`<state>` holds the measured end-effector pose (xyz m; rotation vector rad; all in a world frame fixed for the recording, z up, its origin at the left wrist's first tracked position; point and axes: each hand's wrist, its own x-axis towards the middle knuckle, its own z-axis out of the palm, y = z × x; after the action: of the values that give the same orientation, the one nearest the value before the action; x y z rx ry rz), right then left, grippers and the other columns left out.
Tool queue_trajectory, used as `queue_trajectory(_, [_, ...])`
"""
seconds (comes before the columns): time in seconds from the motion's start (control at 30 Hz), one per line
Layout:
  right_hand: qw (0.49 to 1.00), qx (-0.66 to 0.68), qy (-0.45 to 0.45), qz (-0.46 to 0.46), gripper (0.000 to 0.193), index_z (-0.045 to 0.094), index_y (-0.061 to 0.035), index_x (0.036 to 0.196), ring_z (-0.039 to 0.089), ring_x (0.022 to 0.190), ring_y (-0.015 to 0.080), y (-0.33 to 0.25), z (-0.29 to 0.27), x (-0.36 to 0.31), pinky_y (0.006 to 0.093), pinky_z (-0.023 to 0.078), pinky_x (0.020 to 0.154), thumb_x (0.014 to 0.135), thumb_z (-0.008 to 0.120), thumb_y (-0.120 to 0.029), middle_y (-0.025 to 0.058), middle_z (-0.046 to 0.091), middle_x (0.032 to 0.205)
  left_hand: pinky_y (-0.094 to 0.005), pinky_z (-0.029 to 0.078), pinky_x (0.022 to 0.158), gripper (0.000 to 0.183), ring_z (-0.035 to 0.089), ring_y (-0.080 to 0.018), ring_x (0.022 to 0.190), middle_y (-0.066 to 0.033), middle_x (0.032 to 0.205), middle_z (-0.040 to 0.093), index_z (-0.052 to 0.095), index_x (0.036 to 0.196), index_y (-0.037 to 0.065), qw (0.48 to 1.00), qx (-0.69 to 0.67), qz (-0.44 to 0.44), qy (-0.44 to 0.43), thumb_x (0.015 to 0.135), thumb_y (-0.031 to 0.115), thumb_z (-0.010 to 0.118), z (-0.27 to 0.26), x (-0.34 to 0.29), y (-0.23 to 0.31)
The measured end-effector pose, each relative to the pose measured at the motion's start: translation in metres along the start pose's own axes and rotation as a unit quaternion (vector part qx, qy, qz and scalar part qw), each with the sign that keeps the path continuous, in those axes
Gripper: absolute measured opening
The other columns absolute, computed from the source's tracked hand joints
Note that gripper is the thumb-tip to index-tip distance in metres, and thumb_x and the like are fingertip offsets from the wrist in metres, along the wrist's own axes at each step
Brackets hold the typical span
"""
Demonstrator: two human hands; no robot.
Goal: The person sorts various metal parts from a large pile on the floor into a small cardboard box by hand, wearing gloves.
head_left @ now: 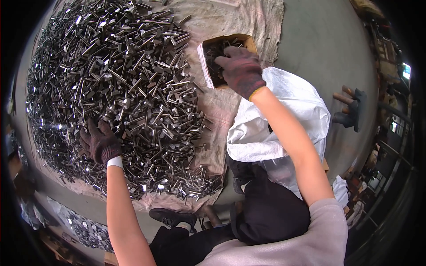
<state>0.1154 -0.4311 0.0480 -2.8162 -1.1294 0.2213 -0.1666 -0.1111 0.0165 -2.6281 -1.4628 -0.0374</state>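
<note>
A broad heap of shiny metal bolts [133, 88] covers much of the left side. My left hand [101, 144], in a dark knitted glove, rests on the heap's near part with its fingers spread among the bolts. At the upper middle stands a small open carton [204, 66] with dark metal pieces [214, 52] inside. Over its right side reaches my right hand [241, 71], in a dark reddish glove with a yellow cuff edge. Its fingers extend apart over the carton's contents, and I see nothing held in them; the palm side is hidden.
The bolts and the carton lie on a stained cloth [217, 108]. A white woven sack [284, 102] stands open beneath my right forearm. Farther right is a dark metal stand with brown legs [353, 108]. Another batch of metal parts [88, 228] lies at the lower left.
</note>
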Motion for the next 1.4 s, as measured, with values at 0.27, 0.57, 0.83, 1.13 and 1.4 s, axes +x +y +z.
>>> queue_trajectory(0.27, [0.993,-0.030,0.070,-0.088,0.024,0.072,-0.0147,0.096,0.055,0.116,0.0252,0.013,0.010,0.005,0.0376,0.043,0.093,0.073,0.069,-0.021,0.0105,0.064,0.111,-0.0520,0.032,0.110,0.051,0.036,-0.0375,0.135,-0.0177,0.145,0.042,0.055,0.136,0.023,1.000,0.014,0.000,-0.009,0.093,0.052,0.050,-0.001,0.001,0.003])
queue_trajectory(0.57, [0.706,0.675,0.007,0.212,0.018,0.066,0.0040,0.101,0.062,0.075,0.0129,-0.011,-0.041,-0.041,0.0276,0.050,0.070,0.086,0.068,-0.005,0.0056,0.067,0.083,-0.0521,0.031,0.111,0.052,0.036,-0.0374,0.135,-0.0160,0.146,0.041,0.054,0.136,0.024,1.000,0.016,-0.012,-0.014,0.093,0.053,0.049,0.002,0.000,-0.002])
queue_trajectory(0.83, [0.773,0.604,-0.027,0.193,0.022,0.069,0.0018,0.103,0.063,0.077,0.0125,-0.032,-0.059,-0.054,0.0270,0.051,0.072,0.084,0.071,-0.010,0.0070,0.069,0.089,-0.0523,0.027,0.113,0.053,0.034,-0.0378,0.137,-0.0160,0.147,0.040,0.054,0.137,0.024,0.999,0.017,-0.015,-0.024,0.094,0.053,0.048,-0.007,-0.001,0.006])
queue_trajectory(1.13, [0.806,0.552,-0.108,0.185,0.023,0.071,0.0005,0.099,0.065,0.072,0.0119,-0.063,-0.097,-0.074,0.0263,0.053,0.068,0.083,0.071,-0.016,0.0082,0.071,0.083,-0.0374,0.053,0.091,0.041,0.063,-0.0278,0.105,-0.0180,0.134,0.056,0.053,0.135,0.005,0.783,-0.611,0.000,-0.116,0.095,0.012,0.059,-0.096,-0.051,0.064])
queue_trajectory(1.4, [0.845,0.518,-0.121,0.056,0.020,0.069,0.0050,0.100,0.065,0.076,0.0106,-0.074,-0.108,-0.097,0.0260,0.053,0.070,0.084,0.071,-0.007,0.0073,0.070,0.087,-0.0338,0.053,0.085,0.066,0.065,-0.0211,0.093,-0.0137,0.106,0.067,0.040,0.142,-0.003,0.419,-0.748,-0.102,-0.504,0.089,0.025,0.067,-0.161,-0.118,0.121])
